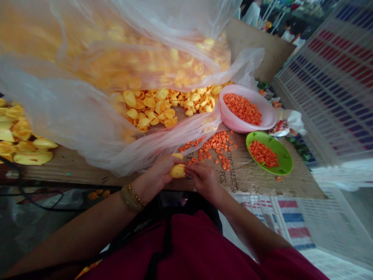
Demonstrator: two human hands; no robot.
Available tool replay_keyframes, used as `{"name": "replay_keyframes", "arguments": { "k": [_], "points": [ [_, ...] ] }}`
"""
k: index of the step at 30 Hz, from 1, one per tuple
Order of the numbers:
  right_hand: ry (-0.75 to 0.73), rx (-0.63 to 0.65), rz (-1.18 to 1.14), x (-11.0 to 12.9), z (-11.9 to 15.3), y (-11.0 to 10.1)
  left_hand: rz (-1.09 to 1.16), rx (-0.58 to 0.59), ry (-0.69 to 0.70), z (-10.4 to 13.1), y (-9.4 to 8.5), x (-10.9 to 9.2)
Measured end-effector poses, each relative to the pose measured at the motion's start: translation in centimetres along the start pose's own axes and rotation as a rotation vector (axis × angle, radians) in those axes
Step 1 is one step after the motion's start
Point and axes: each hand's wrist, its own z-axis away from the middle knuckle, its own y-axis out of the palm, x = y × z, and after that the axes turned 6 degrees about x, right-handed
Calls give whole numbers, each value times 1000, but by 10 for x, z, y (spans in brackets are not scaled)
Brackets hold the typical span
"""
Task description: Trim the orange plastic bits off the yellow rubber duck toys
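Shirt [204,245], yellow shell [177,171], cardboard worktop [250,179], crates [329,89]

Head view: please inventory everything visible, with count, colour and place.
Cardboard: brown, sheet across centre
Held shell: one, yellow, front centre
Loose shells: many, yellow, centre and left
Plastic sheeting: translucent, upper left
Pink bowl: one, right of centre
Green bowl: one, nearer front
Orange bits: many, cardboard and bowls
Crates: several, whitish, right
People: several, blurred, top
Wristbands: two, yellowish, left wrist
Shirt: one, magenta, bottom
Left hand: one, bare, gripping shell
Right hand: one, bare, beside shell
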Motion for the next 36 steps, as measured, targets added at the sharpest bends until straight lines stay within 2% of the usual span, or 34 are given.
{"name": "replay_keyframes", "arguments": {
  "k": [2, 7, 9, 11, 14, 18, 21, 23, 25, 28, 30, 32, 36],
  "points": [
    [41, 103, 46, 2, 2, -7, -72, -50, 16, 5, 2, -1],
    [48, 531, 428, 23, 1, -29, -163, -135, 61, 12, 8, 0],
    [18, 625, 509, 32, -3, -35, -195, -179, 59, 14, 13, -1],
    [-27, 650, 523, 37, -6, -37, -219, -206, 41, 16, 20, -4],
    [-72, 643, 510, 41, -6, -32, -211, -217, -1, 18, 30, -8],
    [20, 568, 445, 29, 2, -28, -100, -204, -71, 16, 31, -6],
    [143, 372, 341, -3, 7, -44, -39, -110, -50, 12, 22, -2],
    [303, 206, 392, -33, 9, -59, -10, -38, -31, 11, 15, -1],
    [445, 162, 483, -61, 9, -70, 13, 27, -33, 12, 9, -2],
    [497, 222, 491, -86, 7, -75, 31, 97, -23, 18, 7, -4],
    [483, 226, 463, -84, 3, -73, 50, 127, -16, 22, 7, -5],
    [452, 213, 361, -68, -1, -70, 74, 148, -16, 25, 8, -4],
    [263, 167, -227, -15, -6, -58, 124, 196, -12, 27, 7, 0]
  ]
}}
